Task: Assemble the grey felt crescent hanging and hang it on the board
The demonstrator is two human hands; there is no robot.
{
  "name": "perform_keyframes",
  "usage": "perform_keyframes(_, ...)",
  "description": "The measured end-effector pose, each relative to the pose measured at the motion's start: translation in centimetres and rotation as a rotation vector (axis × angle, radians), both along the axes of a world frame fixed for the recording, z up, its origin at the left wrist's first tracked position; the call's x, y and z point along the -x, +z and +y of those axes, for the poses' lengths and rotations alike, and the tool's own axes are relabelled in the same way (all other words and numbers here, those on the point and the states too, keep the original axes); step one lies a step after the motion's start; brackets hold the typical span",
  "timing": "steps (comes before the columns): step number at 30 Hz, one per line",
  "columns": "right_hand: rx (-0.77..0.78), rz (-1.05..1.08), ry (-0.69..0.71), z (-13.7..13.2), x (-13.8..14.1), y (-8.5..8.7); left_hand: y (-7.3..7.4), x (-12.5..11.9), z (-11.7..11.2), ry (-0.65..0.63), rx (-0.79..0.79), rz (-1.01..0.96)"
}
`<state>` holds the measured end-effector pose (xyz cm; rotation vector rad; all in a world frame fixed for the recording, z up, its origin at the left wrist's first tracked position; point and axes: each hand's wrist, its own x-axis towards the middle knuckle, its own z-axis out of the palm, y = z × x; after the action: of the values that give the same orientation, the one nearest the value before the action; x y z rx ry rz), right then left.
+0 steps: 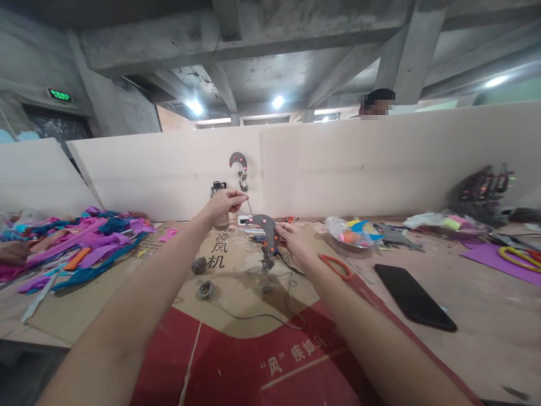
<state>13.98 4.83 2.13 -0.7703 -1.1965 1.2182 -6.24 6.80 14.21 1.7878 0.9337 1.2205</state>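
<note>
My left hand is raised above the table, fingers pinched on a thin thread that runs down to a grey crescent-shaped felt piece dotted with small orange beads. My right hand grips that crescent piece from the right, and smaller grey shapes dangle below it. A similar finished grey crescent hanging is fixed to the white partition behind. Two spools of dark thread lie on the cardboard sheet under my arms.
Purple, pink and blue scraps are piled at the left. Orange-handled scissors and a black phone lie at the right, with a bag of coloured bits behind. A bottle stands by the partition; another person is beyond it.
</note>
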Motion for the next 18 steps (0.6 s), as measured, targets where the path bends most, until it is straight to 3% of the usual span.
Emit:
perform_keyframes(9, -0.006, 0.030, 0.004, 1.2, 0.6, 1.8, 4.0, 0.1, 1.1, 0.131, -0.035, 0.082)
perform_keyframes(18, -0.026, -0.080, -0.007, 2.5, 0.7, 4.6, 6.3, 0.9, 2.8, 0.061, 0.073, 0.004)
